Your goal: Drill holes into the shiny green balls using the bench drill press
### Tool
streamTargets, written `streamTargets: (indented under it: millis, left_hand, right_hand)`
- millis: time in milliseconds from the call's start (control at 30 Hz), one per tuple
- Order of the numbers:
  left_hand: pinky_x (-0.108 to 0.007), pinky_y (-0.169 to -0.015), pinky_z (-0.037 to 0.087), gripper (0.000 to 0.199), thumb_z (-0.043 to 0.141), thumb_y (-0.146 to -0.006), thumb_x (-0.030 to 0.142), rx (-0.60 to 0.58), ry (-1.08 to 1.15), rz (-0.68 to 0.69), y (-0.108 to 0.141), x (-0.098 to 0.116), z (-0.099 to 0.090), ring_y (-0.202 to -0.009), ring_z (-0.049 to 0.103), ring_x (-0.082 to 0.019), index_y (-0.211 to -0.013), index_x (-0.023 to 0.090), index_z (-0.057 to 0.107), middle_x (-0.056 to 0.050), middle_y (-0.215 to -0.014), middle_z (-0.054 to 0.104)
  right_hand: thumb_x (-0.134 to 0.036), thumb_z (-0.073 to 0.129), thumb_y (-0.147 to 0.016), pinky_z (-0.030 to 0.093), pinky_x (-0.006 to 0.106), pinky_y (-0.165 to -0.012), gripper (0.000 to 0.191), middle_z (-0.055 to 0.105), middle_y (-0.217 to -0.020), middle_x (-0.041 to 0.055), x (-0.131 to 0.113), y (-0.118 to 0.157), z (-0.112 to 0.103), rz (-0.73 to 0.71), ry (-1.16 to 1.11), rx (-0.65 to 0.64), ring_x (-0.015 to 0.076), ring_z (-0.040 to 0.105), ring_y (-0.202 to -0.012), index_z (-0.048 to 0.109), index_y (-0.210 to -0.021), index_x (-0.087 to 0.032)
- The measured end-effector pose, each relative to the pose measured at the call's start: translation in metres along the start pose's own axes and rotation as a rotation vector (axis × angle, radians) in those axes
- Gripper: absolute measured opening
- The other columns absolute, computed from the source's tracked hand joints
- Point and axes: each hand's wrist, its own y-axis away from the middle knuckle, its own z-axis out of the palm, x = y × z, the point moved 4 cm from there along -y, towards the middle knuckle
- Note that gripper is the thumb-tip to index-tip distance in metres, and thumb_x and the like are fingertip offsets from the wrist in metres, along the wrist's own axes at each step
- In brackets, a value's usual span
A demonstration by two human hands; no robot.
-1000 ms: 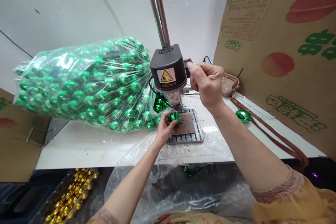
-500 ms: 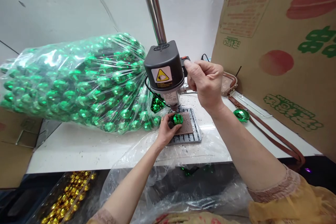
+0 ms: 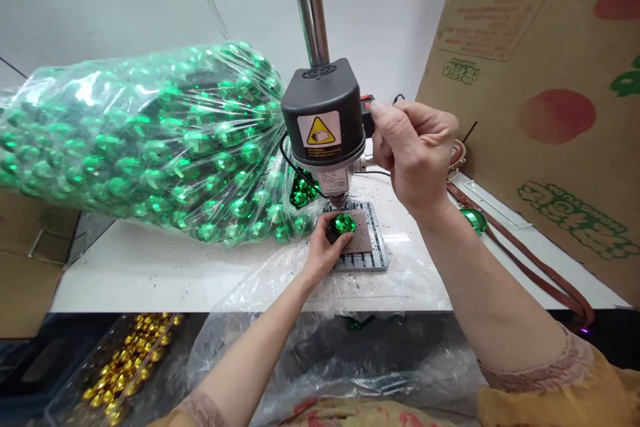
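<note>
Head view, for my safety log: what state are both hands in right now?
Left hand: closed on a green ball below the drill.
Right hand: closed in a fist beside the drill; whether it holds anything is hidden.

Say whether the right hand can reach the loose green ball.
Probably yes: nothing seems to cover the loose green ball beside the brown strap, but the right hand, closed beside the drill press, must come away first.

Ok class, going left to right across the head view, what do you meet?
Bag of green balls → left hand → held ball → right hand → loose ball.
</note>
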Motion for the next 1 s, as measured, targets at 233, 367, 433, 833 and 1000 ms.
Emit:
streamTargets:
  millis: [233,367,433,833,1000]
  left_hand:
    - [-0.035,-0.101,0.047,0.051,0.087,-0.075,0.033,0.025,0.043,-0.015,0.002,0.005,0.002,-0.11,0.064,-0.024,-0.118,0.022,0.062,-0.006,-0.116,0.068]
    - [-0.036,-0.101,0.047,0.052,0.087,-0.075,0.034,0.031,0.072,-0.017,0.003,0.005,0.002,-0.109,0.063,-0.024,-0.118,0.022,0.063,-0.006,-0.115,0.067]
    - [-0.036,-0.102,0.046,0.051,0.088,-0.074,0.034,0.037,0.078,-0.02,0.003,0.005,0.002,-0.11,0.063,-0.025,-0.118,0.022,0.063,-0.006,-0.115,0.068]
    - [-0.039,-0.106,0.047,0.048,0.085,-0.078,0.032,0.009,0.087,-0.009,0.004,0.005,0.004,-0.116,0.062,-0.027,-0.12,0.023,0.063,-0.008,-0.121,0.067]
    - [-0.038,-0.107,0.045,0.049,0.088,-0.074,0.029,0.031,0.119,-0.019,0.004,0.007,0.004,-0.115,0.063,-0.026,-0.117,0.023,0.065,-0.007,-0.118,0.068]
  right_hand:
    - [-0.027,0.063,-0.094,0.02,0.029,-0.045,0.054,0.032,-0.044,-0.0059,-0.008,0.025,-0.004,-0.098,0.099,0.024,0.0025,0.03,-0.042,0.038,-0.047,-0.017]
    - [-0.025,0.062,-0.094,0.019,0.031,-0.047,0.052,0.031,-0.045,-0.0052,-0.007,0.033,-0.007,-0.122,0.139,0.017,0.0039,0.03,-0.043,0.039,-0.047,-0.018]
    - [-0.024,0.061,-0.094,0.02,0.032,-0.048,0.052,0.03,-0.046,-0.0046,-0.004,0.035,-0.008,-0.127,0.143,0.023,0.005,0.03,-0.044,0.037,-0.048,-0.018]
    - [-0.024,0.06,-0.093,0.023,0.033,-0.047,0.052,0.03,-0.045,-0.0037,0.002,0.047,-0.011,-0.191,0.184,0.06,0.0074,0.031,-0.042,0.032,-0.049,-0.02]
    - [-0.019,0.061,-0.09,0.019,0.032,-0.046,0.053,0.029,-0.046,-0.0046,0.003,0.049,-0.012,-0.244,0.165,0.084,0.0059,0.03,-0.041,0.026,-0.051,-0.019]
